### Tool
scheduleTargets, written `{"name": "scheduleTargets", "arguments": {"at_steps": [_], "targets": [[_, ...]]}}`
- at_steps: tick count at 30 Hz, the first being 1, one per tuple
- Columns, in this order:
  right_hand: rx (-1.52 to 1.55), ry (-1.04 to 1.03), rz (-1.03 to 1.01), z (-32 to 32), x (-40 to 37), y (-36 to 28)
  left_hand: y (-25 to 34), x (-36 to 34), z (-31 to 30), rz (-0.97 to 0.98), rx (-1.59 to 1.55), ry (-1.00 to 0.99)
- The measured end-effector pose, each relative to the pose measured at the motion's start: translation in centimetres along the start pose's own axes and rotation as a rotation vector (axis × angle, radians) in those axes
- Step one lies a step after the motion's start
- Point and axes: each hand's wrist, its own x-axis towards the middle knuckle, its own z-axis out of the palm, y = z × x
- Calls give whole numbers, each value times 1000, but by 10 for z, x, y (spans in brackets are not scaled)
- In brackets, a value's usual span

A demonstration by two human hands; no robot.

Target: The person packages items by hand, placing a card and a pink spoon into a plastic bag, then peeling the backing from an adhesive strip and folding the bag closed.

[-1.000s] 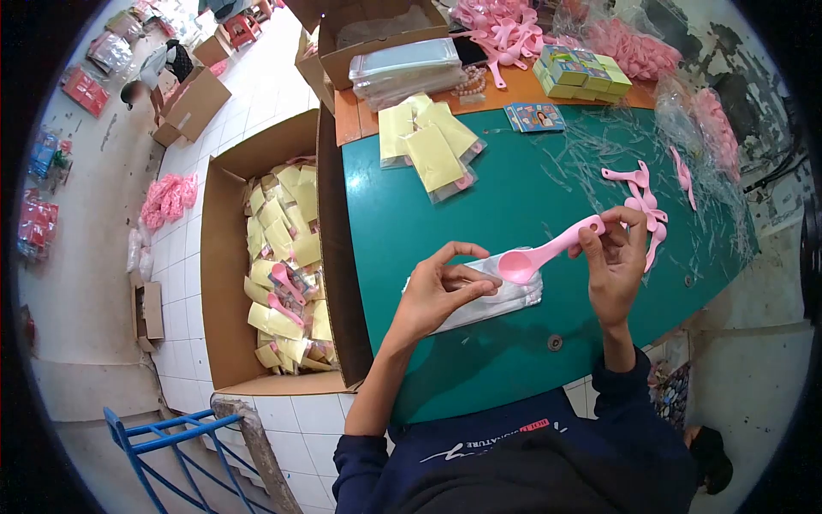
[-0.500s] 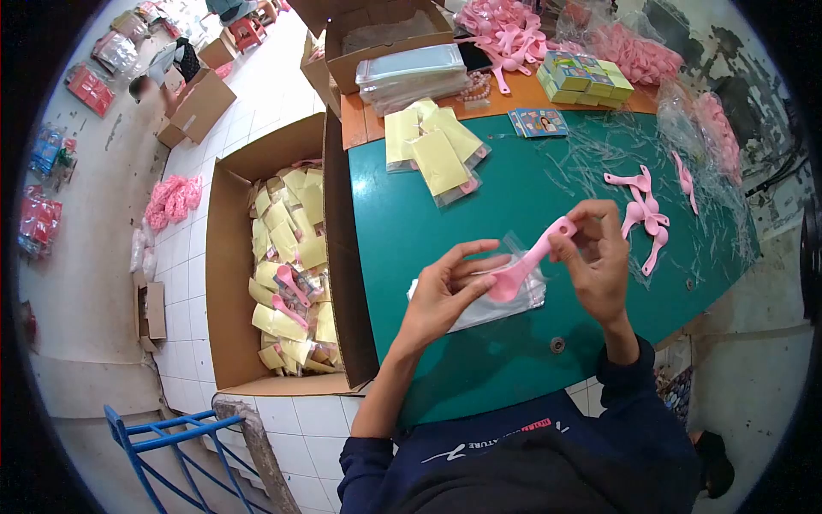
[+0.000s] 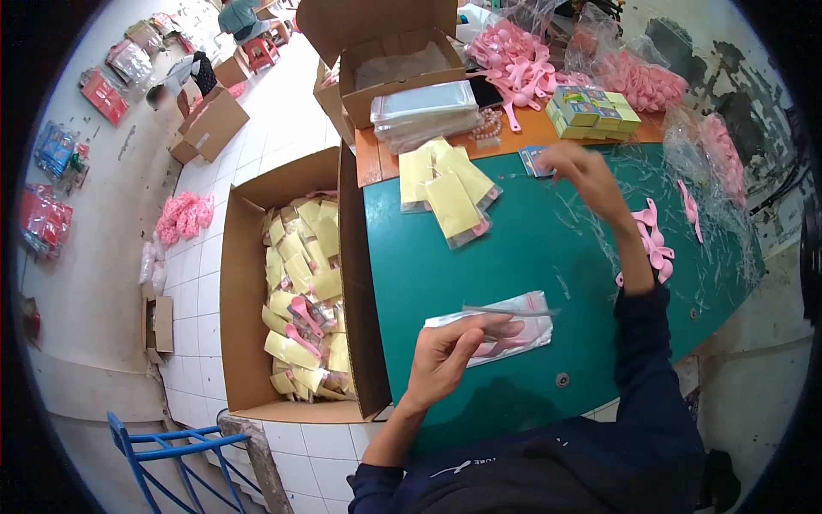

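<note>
My left hand (image 3: 447, 353) is closed on a clear plastic bag (image 3: 514, 310), held over a flat stack of clear bags (image 3: 535, 332) on the green table. Something pink shows through below the fingers, most likely a spoon, though the hand partly covers it. My right hand (image 3: 591, 178) is over the small printed cards (image 3: 530, 161) at the table's back edge; its fingers are smeared by motion, and I cannot make out whether they touch a card. Several pink spoons (image 3: 658, 248) lie beyond my right forearm. Yellow-backed packets (image 3: 452, 204) are piled at the back left.
A deep cardboard box (image 3: 237, 300) with several packets stands left of the table. Behind are stacked clear bags (image 3: 425, 111), a pink spoon heap (image 3: 518, 64) and card bundles (image 3: 591, 111). Plastic scraps litter the right side. A blue metal frame (image 3: 171, 441) stands lower left.
My right hand has let go of the pink spoon and moved up and back to the cards. My left hand has shifted slightly down, still with the clear bag. The view has tilted a little.
</note>
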Motion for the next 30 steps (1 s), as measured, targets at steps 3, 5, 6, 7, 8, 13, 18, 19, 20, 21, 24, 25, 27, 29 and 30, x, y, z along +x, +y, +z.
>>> {"name": "scheduleTargets", "arguments": {"at_steps": [3, 5, 6, 7, 8, 13, 18, 19, 20, 21, 24, 25, 27, 29, 30], "targets": [[-776, 273, 267, -38, 35, 117, 1, 0, -3, 17, -26, 27], [-862, 249, 229, -39, 32, 162, 0, -2, -5, -11, -77, 53], [-905, 226, 214, -36, 33, 164, -1, -3, -5, -32, -108, 72], [-836, 254, 256, -34, 35, 167, -5, -3, -6, -32, -96, 80], [-768, 279, 302, -33, 35, 169, -7, -2, -7, -42, -91, 80], [-784, 539, 216, -27, 38, 167, -7, 3, -4, -153, -100, 28], [-18, 139, 235, -1, -3, -12, -11, 12, -16, -335, -178, 46], [164, 54, 205, 8, -17, -43, -10, 15, -18, -356, -166, 29], [216, -3, 218, 14, -33, -69, -10, 18, -18, -374, -153, 7], [268, -57, 230, 18, -46, -85, -10, 19, -17, -364, -176, 2], [-45, -135, 10, 23, -66, -98, -18, 17, -18, -313, -50, -14], [-89, -130, 31, 23, -67, -104, -16, 17, -18, -316, 9, -45], [-166, -104, -25, 22, -68, -110, -7, 17, -18, -325, 124, -104], [-190, -90, -58, 23, -69, -112, -4, 16, -15, -296, 67, -88], [-175, -87, -64, 25, -70, -112, -3, 14, -15, -281, 39, -79]]}}
